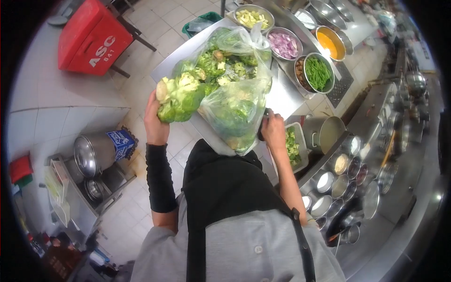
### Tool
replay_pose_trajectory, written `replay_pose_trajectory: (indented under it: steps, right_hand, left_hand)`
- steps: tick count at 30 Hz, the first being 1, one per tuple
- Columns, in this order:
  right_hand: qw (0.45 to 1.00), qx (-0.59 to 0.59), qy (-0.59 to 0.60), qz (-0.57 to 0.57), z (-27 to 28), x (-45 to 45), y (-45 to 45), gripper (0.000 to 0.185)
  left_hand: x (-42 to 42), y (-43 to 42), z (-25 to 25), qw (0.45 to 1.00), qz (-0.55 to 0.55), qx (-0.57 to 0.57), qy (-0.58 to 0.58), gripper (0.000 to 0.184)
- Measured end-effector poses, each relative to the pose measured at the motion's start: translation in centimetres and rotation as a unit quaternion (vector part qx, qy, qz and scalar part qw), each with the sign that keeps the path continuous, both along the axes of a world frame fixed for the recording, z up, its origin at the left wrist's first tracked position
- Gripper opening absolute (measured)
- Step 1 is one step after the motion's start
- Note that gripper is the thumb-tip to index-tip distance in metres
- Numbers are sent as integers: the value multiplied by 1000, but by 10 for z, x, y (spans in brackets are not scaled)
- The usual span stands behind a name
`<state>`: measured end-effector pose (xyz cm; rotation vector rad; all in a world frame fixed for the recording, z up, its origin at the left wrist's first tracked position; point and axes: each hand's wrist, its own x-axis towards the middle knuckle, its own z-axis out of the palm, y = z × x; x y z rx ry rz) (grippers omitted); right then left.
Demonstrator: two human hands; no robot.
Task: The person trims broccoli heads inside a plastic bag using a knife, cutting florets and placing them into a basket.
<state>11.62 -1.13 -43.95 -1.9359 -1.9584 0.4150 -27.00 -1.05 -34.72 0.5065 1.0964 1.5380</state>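
My left hand is closed around a broccoli head, its cut stem facing up and left. The head is held at the left edge of a steel table. On that table lies a large clear plastic bag with several more broccoli heads inside and at its opening. At the bag's right side, my right hand is closed on a black-handled tool; the rest of the tool is hidden. Below that hand stands a white basket holding cut broccoli pieces.
Bowls of chopped purple onion, green vegetables and orange liquid stand at the upper right. A large steel pot is beside the basket. Several seasoning containers line the right counter. A red bin stands at upper left.
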Motion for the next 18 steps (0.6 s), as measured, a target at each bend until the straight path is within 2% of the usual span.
replay_pose_trajectory:
  steps: [2,3,5,6,7,9,10,12,13,15,18]
  right_hand:
    - [999,33,-18,-2,17,10,12,27]
    - [994,113,-4,-8,52,-3,27,14]
    - [973,172,135,68,98,-27,64,17]
    - [962,151,205,99,114,-47,88,16]
    - [947,167,235,140,111,-66,113,13]
    - [965,16,179,190,102,-96,155,18]
    - [966,-62,93,234,93,-99,177,22]
    - [920,-214,-86,316,78,-109,206,31]
    - [918,-239,-85,304,79,-108,213,33]
    - [906,-300,-90,284,110,-110,207,37]
    - [797,-459,-137,368,188,-135,178,50]
  left_hand:
    - [0,-11,10,998,40,-16,-41,53]
    - [5,-17,21,995,61,-38,-63,54]
    - [6,-25,23,991,72,-63,-94,56]
    - [5,-27,18,991,64,-63,-103,57]
    - [5,-28,15,990,55,-63,-112,58]
    - [14,-27,21,994,31,-59,-87,60]
    - [17,-27,26,995,24,-55,-74,60]
    - [23,-29,40,998,14,-30,-60,61]
    - [23,-32,41,998,15,-20,-56,62]
    - [15,-45,29,997,19,6,-69,61]
    - [7,-59,24,995,38,4,-89,62]
